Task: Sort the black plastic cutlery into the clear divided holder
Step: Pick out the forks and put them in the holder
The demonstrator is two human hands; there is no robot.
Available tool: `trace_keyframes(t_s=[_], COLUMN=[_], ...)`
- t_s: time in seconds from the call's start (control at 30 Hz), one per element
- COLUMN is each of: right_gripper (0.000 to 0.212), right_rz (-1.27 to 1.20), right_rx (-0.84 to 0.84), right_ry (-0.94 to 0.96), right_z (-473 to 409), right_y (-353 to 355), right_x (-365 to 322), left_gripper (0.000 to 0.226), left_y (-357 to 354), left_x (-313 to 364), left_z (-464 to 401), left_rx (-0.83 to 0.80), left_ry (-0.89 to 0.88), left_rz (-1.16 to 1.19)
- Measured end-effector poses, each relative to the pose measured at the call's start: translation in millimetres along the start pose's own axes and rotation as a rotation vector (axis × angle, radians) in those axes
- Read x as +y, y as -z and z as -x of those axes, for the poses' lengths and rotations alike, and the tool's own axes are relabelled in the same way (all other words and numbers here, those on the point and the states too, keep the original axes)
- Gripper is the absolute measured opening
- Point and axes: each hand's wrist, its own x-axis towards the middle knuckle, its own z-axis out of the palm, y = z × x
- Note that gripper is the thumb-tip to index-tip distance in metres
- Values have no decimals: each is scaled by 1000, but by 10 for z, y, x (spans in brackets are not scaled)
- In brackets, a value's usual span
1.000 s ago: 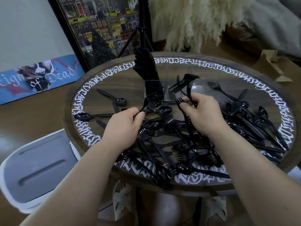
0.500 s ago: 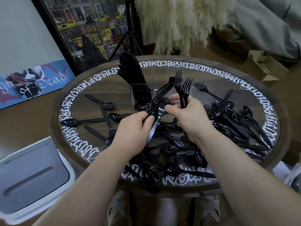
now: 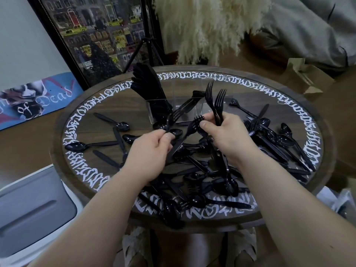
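Note:
Black plastic cutlery (image 3: 202, 170) lies piled across a round table (image 3: 317, 170). The clear divided holder (image 3: 190, 112) stands at the table's far middle, its left compartment packed with upright knives (image 3: 148, 87). My right hand (image 3: 227, 135) grips two upright forks (image 3: 215, 101) and touches the head of a third fork with its thumb. My left hand (image 3: 148, 153) pinches forks (image 3: 173, 118) by their handles, tines pointing up toward the holder. Both hands hover over the pile, just in front of the holder.
Loose spoons (image 3: 77, 146) and knives lie at the table's left, more cutlery at the right. A white bin lid (image 3: 28, 209) sits low left. A framed picture (image 3: 96, 35), a tripod, fluffy pampas grass (image 3: 202, 26) and cardboard (image 3: 304, 78) stand behind the table.
My right hand lifted its forks out of the pile and stood them upright. My left hand picked up forks and raised them toward the right hand.

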Motion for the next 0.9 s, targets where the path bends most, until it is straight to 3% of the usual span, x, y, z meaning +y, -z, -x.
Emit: trace_keyframes(t_s=[0.07, 0.23, 0.37, 0.53, 0.7, 0.8, 0.9], right_gripper=[17, 14, 16, 22, 15, 20, 21], right_rz=[-19, -83, -166, -138, -126, -251, -298], right_rx=[-34, -23, 42, 67, 170, 121, 65], right_ry=[-4, -10, 12, 45, 3, -78, -92], right_z=[-6, -3, -15, -8, -11, -18, -5], right_y=[37, -38, -80, -122, -98, -106, -151], right_x=[3, 23, 12, 52, 24, 31, 43], left_gripper=[26, 31, 51, 30, 27, 29, 31], left_y=[29, -49, -49, -101, -92, -80, -89], left_x=[-31, 52, 90, 87, 11, 0, 30], left_z=[-24, 98, 118, 105, 44, 23, 35], left_rx=[-12, -250, -217, -308, -175, -117, -163], left_ry=[46, 58, -6, -61, 34, 69, 91], left_rz=[50, 156, 176, 84, 51, 73, 202])
